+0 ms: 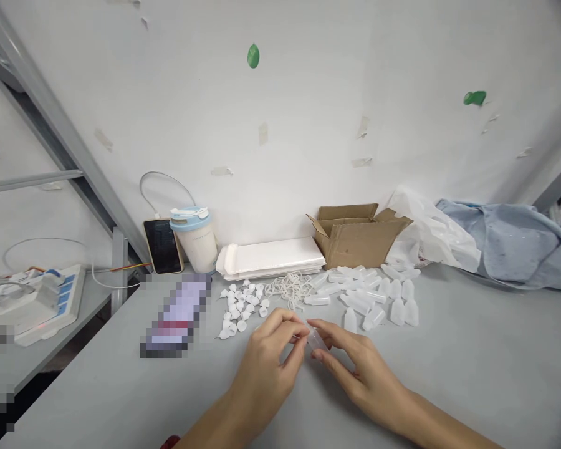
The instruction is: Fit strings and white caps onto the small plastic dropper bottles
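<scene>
Presently, we hold a clear tube [316,340] between the thumb and forefinger of our right hand [362,362], parted by its width. Our left hand [266,352] pinches closed at its far end; we cannot tell what it grips. Beyond the left fingers lie white caps [241,325] and strings [287,286]; beyond the right, loose tubes [358,304].

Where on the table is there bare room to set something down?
Bare tabletop shows right of the right hand, in front of the blue cloth, and left of the left hand, in front of the pixelated object. Beyond the hands it is crowded: white caps, tangled cords and translucent tubes.
</scene>
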Tool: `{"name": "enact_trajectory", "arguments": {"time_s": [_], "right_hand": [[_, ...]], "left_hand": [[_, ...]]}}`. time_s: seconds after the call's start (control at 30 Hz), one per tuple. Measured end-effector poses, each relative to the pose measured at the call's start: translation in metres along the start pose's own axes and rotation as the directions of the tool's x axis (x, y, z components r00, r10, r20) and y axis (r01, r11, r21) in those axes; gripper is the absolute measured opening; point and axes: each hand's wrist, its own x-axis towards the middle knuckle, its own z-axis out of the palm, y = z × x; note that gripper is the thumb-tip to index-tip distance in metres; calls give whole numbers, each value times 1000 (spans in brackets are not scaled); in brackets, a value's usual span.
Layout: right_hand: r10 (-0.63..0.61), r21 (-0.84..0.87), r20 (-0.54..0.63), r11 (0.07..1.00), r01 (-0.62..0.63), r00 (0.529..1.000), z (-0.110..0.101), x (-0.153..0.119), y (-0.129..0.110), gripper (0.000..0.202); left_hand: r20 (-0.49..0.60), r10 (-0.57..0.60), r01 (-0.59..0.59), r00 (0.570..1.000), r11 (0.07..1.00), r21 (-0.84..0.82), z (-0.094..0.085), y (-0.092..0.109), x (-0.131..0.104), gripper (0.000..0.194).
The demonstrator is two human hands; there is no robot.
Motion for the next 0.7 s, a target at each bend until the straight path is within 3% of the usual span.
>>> {"name": "enact_trajectory", "arguments": {"time_s": [0.27, 0.43, 0.53, 0.63, 0.7], "right_hand": [[154, 117, -8, 981, -152, 988, 0, 0, -1, 34], [255, 314, 67, 912, -263, 965, -3, 3, -2, 31], [271, 413, 104, 864, -289, 957, -4, 5, -4, 30], [292, 455, 115, 834, -311, 950, -4, 6, -7, 29], [290, 486, 124, 816, -313, 949, -3, 6, -8, 29]], "left_hand": [[-17, 92, -90, 996, 992, 83, 2, 4, -2, 24], [58, 90, -93, 994, 994, 62, -2, 3, -2, 21], [29, 91, -93, 995, 991, 99, -7, 1, 0, 18], [-5, 177, -173, 984, 967, 190, -8, -1, 1, 19], [65, 236, -245, 970, 934, 260, -6, 0, -1, 31]]}}
